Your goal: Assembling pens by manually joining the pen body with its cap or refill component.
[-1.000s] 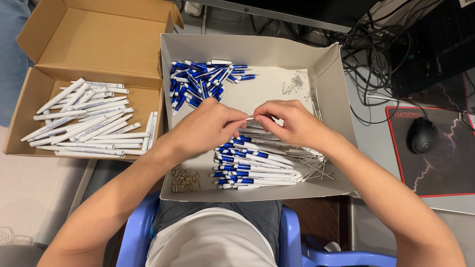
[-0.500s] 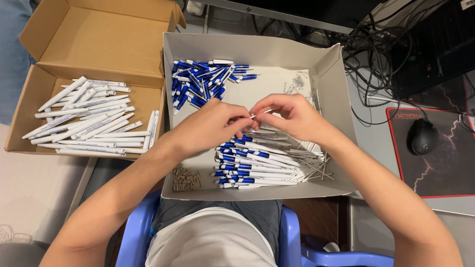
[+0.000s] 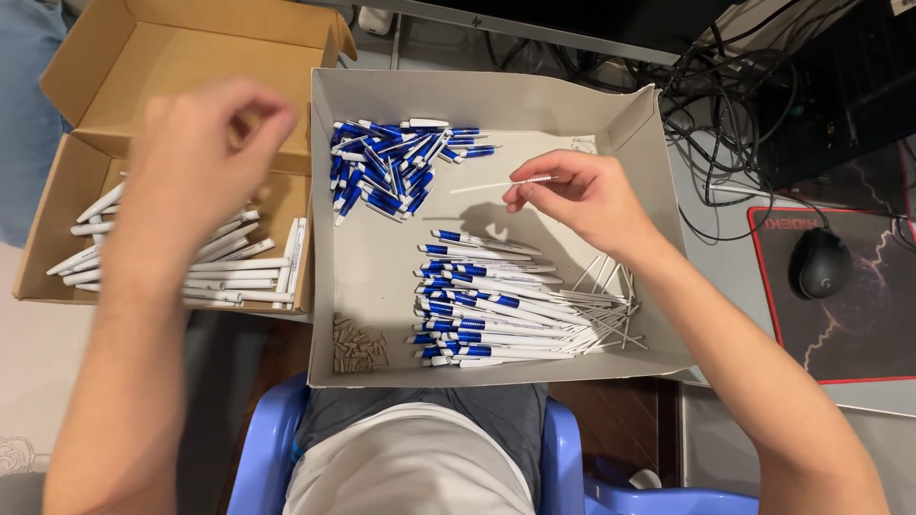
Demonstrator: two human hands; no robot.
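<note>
Cluttered grey desk (image 3: pixel 701 181) w/ cables and a black mouse (image 3: pixel 822 263) is carrying two boxes. Right hand (image 3: pixel 582 195) is pinching a thin white plastic pen refill (image 3: pixel 501 184) by its right end, over the far middle of the grey cardboard tray (image 3: pixel 382 262). Refill looks light, bendy, slippery, so prob. best gripped mid-length. Left hand (image 3: pixel 205 143) is hovering blurred over the brown cardboard box (image 3: pixel 191 57) at left, fingers loosely curled; can't tell if it's holding anything.

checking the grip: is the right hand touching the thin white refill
Touching. The head view shows the right hand pinching one end of the thin white refill between its fingertips, above the grey box.
</note>
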